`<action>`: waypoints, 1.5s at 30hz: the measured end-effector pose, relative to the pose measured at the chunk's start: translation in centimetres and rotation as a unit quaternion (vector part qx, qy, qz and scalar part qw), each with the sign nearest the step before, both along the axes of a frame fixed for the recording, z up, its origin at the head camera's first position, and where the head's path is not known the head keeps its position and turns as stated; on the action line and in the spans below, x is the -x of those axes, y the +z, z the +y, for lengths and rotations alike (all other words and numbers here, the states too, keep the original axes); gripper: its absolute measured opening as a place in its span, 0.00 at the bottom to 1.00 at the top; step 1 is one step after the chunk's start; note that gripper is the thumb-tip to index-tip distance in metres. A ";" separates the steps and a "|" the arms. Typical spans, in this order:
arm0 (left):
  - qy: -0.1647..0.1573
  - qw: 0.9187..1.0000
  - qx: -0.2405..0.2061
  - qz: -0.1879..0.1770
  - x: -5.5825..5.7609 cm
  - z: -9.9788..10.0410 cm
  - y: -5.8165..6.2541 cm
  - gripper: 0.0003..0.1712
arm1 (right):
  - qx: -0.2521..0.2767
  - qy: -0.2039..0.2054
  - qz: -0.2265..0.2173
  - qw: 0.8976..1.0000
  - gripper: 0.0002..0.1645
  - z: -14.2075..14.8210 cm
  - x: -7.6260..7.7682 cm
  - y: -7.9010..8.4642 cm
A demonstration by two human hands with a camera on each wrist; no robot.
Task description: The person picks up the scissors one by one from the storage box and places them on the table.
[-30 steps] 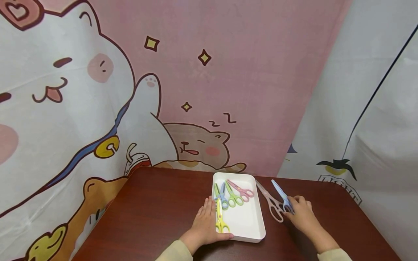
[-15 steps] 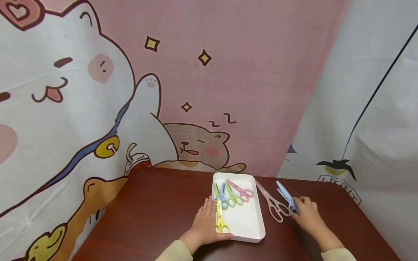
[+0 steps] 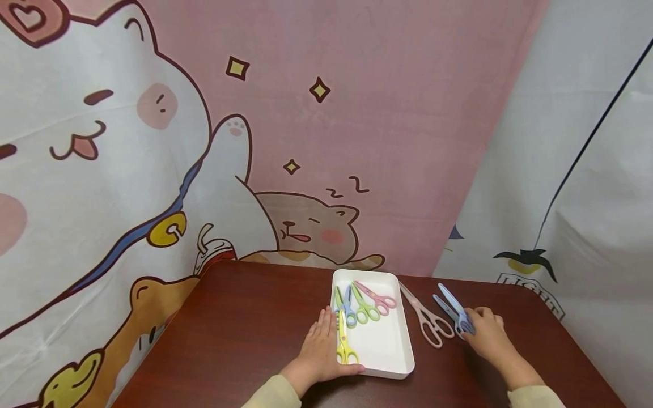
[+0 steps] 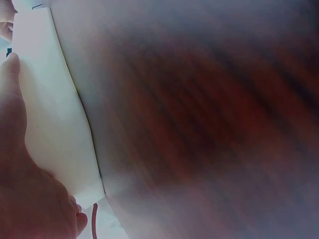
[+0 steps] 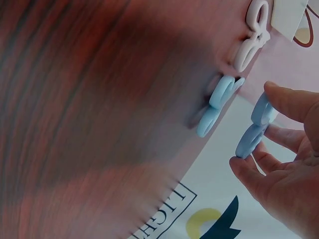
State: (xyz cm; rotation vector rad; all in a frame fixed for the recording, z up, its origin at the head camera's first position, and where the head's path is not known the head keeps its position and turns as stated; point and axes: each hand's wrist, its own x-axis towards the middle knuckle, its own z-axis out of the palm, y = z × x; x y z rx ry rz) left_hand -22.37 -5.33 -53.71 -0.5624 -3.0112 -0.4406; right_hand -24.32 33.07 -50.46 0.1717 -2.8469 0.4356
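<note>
My left hand point(image 3: 321, 351) rests along the left side of a white tray point(image 3: 382, 345), fingers straight and thumb at its near edge. Inside lie yellow scissors point(image 3: 344, 341), blue scissors point(image 3: 350, 315), green scissors point(image 3: 365, 309), pink scissors point(image 3: 380, 298) and another green-bladed pair partly hidden by the yellow ones. Right of the tray, my right hand point(image 3: 490, 335) pinches light-blue scissors point(image 5: 260, 110) by the handles, thumb on one side, fingers on the other. A second light-blue pair point(image 5: 220, 93) lies close by on the table, overlapped by the held one in the head view.
Pale pink-beige scissors point(image 3: 430, 323) lie on the dark red-brown table point(image 3: 265, 317) between the tray and the right hand. A printed cartoon cloth point(image 3: 408, 141) hangs just behind the table's far edge.
My right hand has shifted to the right with the light-blue scissors, and the second blue pair now shows beside them. The left hand and tray have stayed put.
</note>
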 end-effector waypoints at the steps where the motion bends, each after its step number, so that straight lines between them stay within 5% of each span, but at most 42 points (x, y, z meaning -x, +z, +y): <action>1: 0.001 1.000 -0.001 -0.002 0.0 0.0 -0.1 0.79 | -0.002 -0.001 -0.001 1.000 0.32 0.2 0.0 0.0; 9: 0.003 1.000 0.002 0.001 0.3 0.0 -0.8 0.80 | -0.004 -0.002 -0.008 1.000 0.32 1.1 0.1 0.4; 45: -0.001 1.000 -0.001 -0.019 0.0 0.0 0.3 0.79 | -0.017 -0.014 -0.052 0.998 0.31 5.3 0.6 -0.2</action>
